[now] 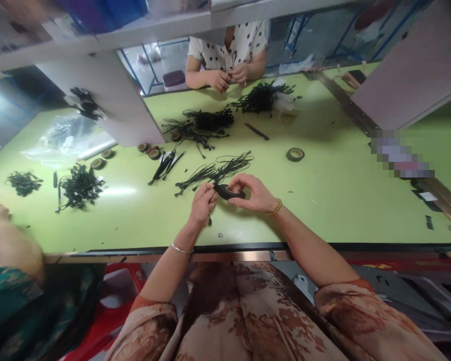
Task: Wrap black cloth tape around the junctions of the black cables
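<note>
Over the green table, my right hand (258, 193) is closed around a roll of black tape (225, 192), thumb and fingers gripping its ring. Beside it, my left hand (203, 202) pinches a thin black cable (210, 220), whose end hangs below the fingers. The tape's edge comes right up to the left fingertips; whether a strip is stuck to the cable is too small to tell. Just beyond both hands lies a loose bundle of black cables (214, 172). A second tape roll (295, 154) lies flat to the right of them.
Across the table (323, 210), a co-worker in a dotted shirt (244, 47) handles something small. Black cable piles (261, 96) lie there and a cable pile (80, 185) at left. An upright panel (105, 100) and a shelf overhead bound the space. Another person's arm (7, 235) is at far left.
</note>
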### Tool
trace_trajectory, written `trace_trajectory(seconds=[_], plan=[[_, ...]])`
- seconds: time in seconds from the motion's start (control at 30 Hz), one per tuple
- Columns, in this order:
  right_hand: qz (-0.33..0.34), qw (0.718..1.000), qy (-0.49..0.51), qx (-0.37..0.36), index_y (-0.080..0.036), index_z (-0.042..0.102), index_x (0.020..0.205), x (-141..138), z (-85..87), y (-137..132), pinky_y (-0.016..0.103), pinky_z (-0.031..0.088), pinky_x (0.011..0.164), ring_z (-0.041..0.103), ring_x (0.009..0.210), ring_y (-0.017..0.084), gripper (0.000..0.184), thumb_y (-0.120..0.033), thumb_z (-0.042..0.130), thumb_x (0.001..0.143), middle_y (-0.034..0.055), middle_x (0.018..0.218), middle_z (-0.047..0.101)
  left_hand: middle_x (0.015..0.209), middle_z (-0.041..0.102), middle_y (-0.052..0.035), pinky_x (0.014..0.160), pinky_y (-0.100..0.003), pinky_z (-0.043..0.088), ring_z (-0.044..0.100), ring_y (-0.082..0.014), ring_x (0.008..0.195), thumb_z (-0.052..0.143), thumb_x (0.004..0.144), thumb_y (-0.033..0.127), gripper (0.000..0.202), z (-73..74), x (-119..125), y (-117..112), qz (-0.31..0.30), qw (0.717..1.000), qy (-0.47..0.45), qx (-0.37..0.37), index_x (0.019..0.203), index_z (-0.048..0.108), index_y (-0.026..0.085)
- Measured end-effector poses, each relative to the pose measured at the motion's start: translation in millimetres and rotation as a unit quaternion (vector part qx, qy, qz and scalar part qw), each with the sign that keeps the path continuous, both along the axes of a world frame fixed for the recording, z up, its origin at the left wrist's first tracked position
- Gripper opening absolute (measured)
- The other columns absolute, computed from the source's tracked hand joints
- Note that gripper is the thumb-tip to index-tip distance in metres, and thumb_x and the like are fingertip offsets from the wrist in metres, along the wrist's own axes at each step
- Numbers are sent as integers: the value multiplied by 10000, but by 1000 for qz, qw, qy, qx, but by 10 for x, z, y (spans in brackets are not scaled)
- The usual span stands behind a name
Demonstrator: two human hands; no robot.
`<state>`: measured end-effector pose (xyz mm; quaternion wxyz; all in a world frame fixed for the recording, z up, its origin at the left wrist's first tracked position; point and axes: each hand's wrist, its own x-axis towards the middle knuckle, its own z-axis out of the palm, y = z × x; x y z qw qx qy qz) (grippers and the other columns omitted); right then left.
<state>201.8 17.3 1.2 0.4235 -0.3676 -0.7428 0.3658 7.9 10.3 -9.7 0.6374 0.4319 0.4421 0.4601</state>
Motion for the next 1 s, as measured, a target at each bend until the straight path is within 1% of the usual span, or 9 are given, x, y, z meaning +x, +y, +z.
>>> trace_trajectory(seconds=[0.07, 0.17, 0.27, 0.33, 0.5, 0.6, 0.7, 0.8, 1.0], plan=[[-2, 1000, -22, 21, -190, 632, 957, -6, -4, 2, 300, 451, 662, 563, 671, 159, 353, -433, 760, 735, 6, 718, 636, 529, 316, 120, 397, -183, 96, 162, -23, 388, 704, 736, 429, 364, 29, -16, 5, -6, 999, -34, -28, 792, 414, 216], [-13, 997, -58, 52, -195, 627, 1072, -20, -8, 1, 315, 455, 695, 582, 678, 171, 402, -383, 737, 735, 1, 716, 661, 505, 304, 128, 400, -180, 135, 182, -26, 389, 755, 695, 451, 415, 16, -28, 0, 12, 1000, -16, 6, 779, 422, 218], [-36, 992, -104, 69, -204, 620, 1158, -43, -28, 3, 335, 456, 728, 605, 700, 189, 481, -308, 715, 697, 5, 751, 705, 555, 424, 80, 465, -197, 266, 330, -55, 468, 715, 760, 442, 333, -38, -30, -14, 53, 985, 102, 126, 760, 487, 199], [-38, 990, -121, 57, -201, 618, 1205, -53, -50, 13, 360, 461, 766, 625, 732, 208, 538, -279, 700, 679, 19, 800, 737, 614, 505, 42, 540, -219, 343, 426, -84, 554, 666, 814, 397, 253, -71, -34, -27, 74, 953, 199, 217, 750, 536, 190], [35, 993, 17, -108, -178, 573, 1342, -15, -63, 58, 386, 470, 861, 679, 940, 222, 478, -366, 437, 924, 93, 1069, 754, 697, 605, -7, 601, -253, 388, 518, -120, 619, 552, 898, 308, 163, -118, -62, -58, 70, 869, 326, 366, 809, 624, 191], [40, 973, 92, -207, -199, 583, 1343, 1, -37, 69, 355, 475, 802, 678, 922, 204, 550, -507, 281, 1000, 85, 1018, 761, 685, 613, -25, 594, -253, 376, 533, -127, 613, 498, 935, 315, 222, -141, -70, -67, 31, 820, 379, 429, 845, 660, 193], [50, 950, 156, -267, -194, 629, 1259, -39, -40, 64, 324, 503, 752, 684, 860, 190, 551, -602, 468, 925, 69, 937, 764, 653, 599, -37, 570, -258, 334, 527, -133, 596, 475, 950, 342, 267, -160, -48, -79, -9, 770, 427, 473, 847, 673, 196], [14, 929, 216, -301, -179, 639, 1142, -108, -69, 52, 312, 541, 704, 684, 750, 174, 541, -504, 773, 730, 43, 829, 759, 623, 576, -44, 549, -280, 272, 513, -141, 588, 470, 956, 349, 283, -161, -8, -94, -39, 731, 460, 503, 814, 662, 197], [-64, 921, 291, -250, -190, 605, 1035, -153, -13, -2, 325, 564, 697, 688, 679, 174, 486, -421, 836, 675, 22, 707, 727, 584, 507, -31, 544, -324, 190, 415, -137, 543, 457, 966, 337, 338, -137, 30, -112, -41, 705, 495, 506, 683, 576, 194]])
